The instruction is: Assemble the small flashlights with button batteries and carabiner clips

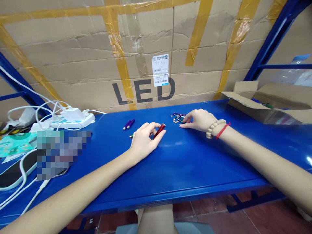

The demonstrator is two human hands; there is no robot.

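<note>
Left hand (143,139) rests on the blue worktop (185,162), fingers closed around a short red tube (159,130). The tube is pinched at its lower end between thumb and fingertips. Its long axis is tilted, with the free end pointing up and to the right, toward the other hand.

Right hand (198,119) is laid palm-down further back and to the right, fingers drawn narrow, tips at the edge of a small heap: silver discs (175,121) and coloured clips (179,115). Whether anything is pinched there cannot be told; the tips are partly hidden.

Key relation: the heap lies just right of and beyond the tube's free end. It is touched by the right hand and is near the left. The right hand is clearly the nearer one.

Two purple tubes (129,123) lie side by side behind the left hand, apart from it, with a small silver piece (131,136) just beside the left knuckles. A white power strip (73,119) sits far left and an open carton (268,100) far right.
</note>
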